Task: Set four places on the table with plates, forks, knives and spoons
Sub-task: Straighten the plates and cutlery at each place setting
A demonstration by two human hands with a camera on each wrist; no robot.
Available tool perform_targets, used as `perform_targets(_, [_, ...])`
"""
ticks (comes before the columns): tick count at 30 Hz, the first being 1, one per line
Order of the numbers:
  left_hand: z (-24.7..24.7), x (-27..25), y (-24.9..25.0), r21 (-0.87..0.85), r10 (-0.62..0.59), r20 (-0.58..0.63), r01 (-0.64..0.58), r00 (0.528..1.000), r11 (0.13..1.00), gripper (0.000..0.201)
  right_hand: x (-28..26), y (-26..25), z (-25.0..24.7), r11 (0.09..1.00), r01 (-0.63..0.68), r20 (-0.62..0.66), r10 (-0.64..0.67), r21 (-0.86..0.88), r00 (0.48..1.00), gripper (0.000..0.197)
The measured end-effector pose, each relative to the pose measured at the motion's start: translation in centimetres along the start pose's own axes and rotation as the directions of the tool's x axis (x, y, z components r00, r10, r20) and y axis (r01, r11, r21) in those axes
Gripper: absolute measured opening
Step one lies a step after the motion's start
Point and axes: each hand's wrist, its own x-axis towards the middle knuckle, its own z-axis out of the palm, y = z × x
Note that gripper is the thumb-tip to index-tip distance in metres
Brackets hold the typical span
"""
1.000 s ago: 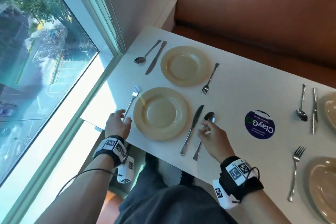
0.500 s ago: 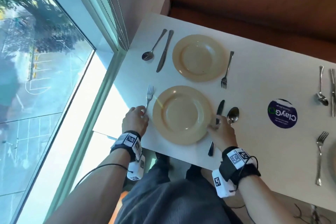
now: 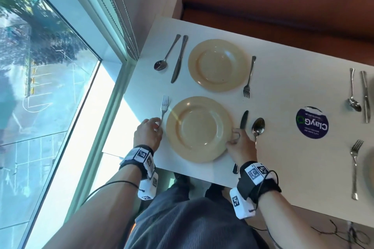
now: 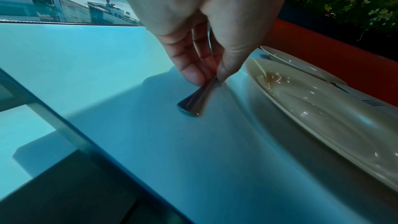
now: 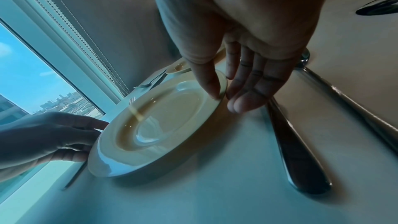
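Observation:
On the white table (image 3: 283, 157), the near beige plate (image 3: 194, 127) lies between my hands. My left hand (image 3: 157, 125) pinches the handle of a fork (image 3: 164, 107) lying left of that plate; the left wrist view shows the left hand (image 4: 212, 78) with thumb and fingers on the fork's handle (image 4: 193, 101). My right hand (image 3: 235, 137) is at the plate's right rim. In the right wrist view, the right hand (image 5: 225, 100) has its thumb on top of the plate (image 5: 155, 125) rim and its fingers against the edge. A knife (image 3: 243, 119) and spoon (image 3: 258, 125) lie right of the plate, partly under my right hand.
A second plate (image 3: 217, 64) sits beyond with its fork (image 3: 249, 76), knife (image 3: 179, 59) and spoon (image 3: 165, 56). Further right lie another spoon (image 3: 353, 91), knife (image 3: 366, 97), fork (image 3: 355, 170) and a purple sticker (image 3: 311, 125). A window stands left, an orange bench behind.
My right hand has left the spoon, passed over the knife and come to the near plate's right rim. My left hand has stayed on the fork handle.

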Motion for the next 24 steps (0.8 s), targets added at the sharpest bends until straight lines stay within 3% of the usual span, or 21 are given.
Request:
perform_targets(15, [0.0, -0.3, 0.0, -0.031, -0.004, -0.015, 0.004, 1.0, 0.999, 0.027, 0.0, 0.5, -0.4, 1.0, -0.017, 0.006, 0.017, 0.01, 1.0, 0.032])
perform_targets(21, [-0.6, -0.2, 0.9, -0.108, 0.02, -0.078, -0.028, 0.997, 0.994, 0.033, 0.4, 1.8, -2.0, 0.996, -0.071, -0.075, 0.074, 0.049, 0.994, 0.021])
perform_targets(24, [-0.4, 0.2, 1.8, -0.111, 0.048, -0.038, -0.052, 0.998, 0.993, 0.042, 0.3, 2.6, -2.2, 0.996, -0.091, -0.058, 0.092, 0.019, 0.994, 0.02])
